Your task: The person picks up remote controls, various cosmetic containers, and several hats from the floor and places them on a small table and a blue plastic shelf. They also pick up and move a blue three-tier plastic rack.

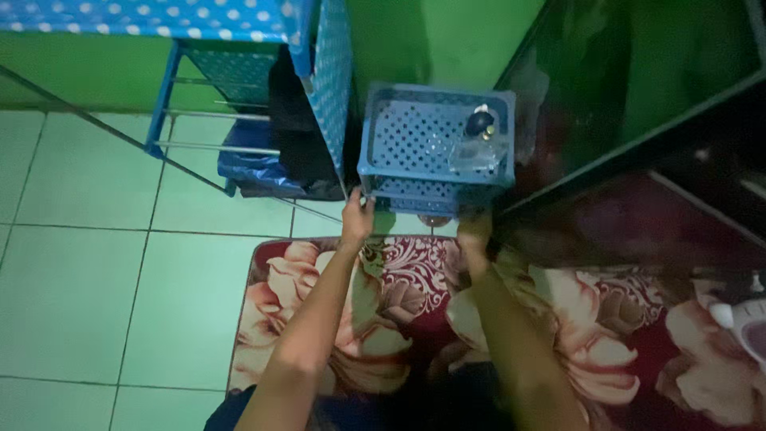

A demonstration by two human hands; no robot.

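Left hand (pixel 357 217): placed at near left corner of blue perforated plastic rack (pixel 415 136), fingers curled narrow on the lower tier's front edge, touching it. Right hand (pixel 475 233): placed at near right corner of same rack, below the top tray; fingers dim and partly hidden, so cannot tell whether closed on the edge or merely resting against it. Both forearms extended from near edge of view toward the rack.

Rack position: on pale green tiled floor (pixel 80 271), far of the hands, against green wall (pixel 447 40), between a polka-dot fabric wardrobe on the left and a dark cabinet on the right. Top tray of rack: carries a small clear bottle with dark round cap (pixel 479 132) at its right side, upright or slightly tilted, not clear which.

Surroundings: red and cream floral rug (pixel 399 271) under both arms, its far edge just near of the rack. Blue wardrobe with white dots (pixel 331 80) standing left of rack, just beside it; dark bundle of blue material (pixel 251 164) on its lowest shelf. Dark glossy cabinet (pixel 638 104) right of rack, touching or nearly so. White and purple object (pixel 746 319) at right edge of view, on the rug, well apart from both hands
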